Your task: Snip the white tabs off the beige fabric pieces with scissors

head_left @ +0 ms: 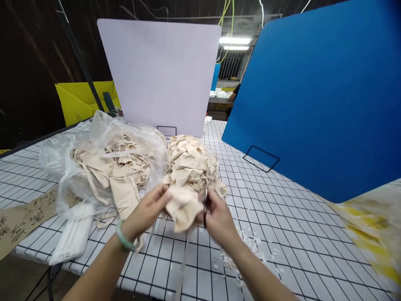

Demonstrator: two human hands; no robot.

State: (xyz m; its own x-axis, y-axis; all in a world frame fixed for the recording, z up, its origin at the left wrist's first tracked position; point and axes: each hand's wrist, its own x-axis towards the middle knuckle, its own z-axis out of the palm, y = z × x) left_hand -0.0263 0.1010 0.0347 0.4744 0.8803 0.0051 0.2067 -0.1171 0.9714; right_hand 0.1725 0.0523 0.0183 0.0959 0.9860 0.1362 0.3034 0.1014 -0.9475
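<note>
A piece of beige fabric (183, 209), blurred by motion, is pinched between the thumb and fingers of my left hand (153, 205). My right hand (216, 215) is closed around small scissors (205, 205) with dark handles, right beside the fabric's edge. Its fingertips are partly hidden, so I cannot tell if they also touch the cloth. Just beyond both hands lies a heap of crumpled beige fabric pieces (188, 161). To its left, more beige pieces (125, 192) spill from a clear plastic bag (103, 125). A pale strip (181, 267) hangs below the held fabric.
The table (300, 234) has a black-and-white grid cover. Small white scraps (253, 246) lie near my right forearm. A white flat object (73, 234) and brown paper with handwriting (28, 217) lie left. A white panel (163, 75) and a blue panel (313, 100) stand behind.
</note>
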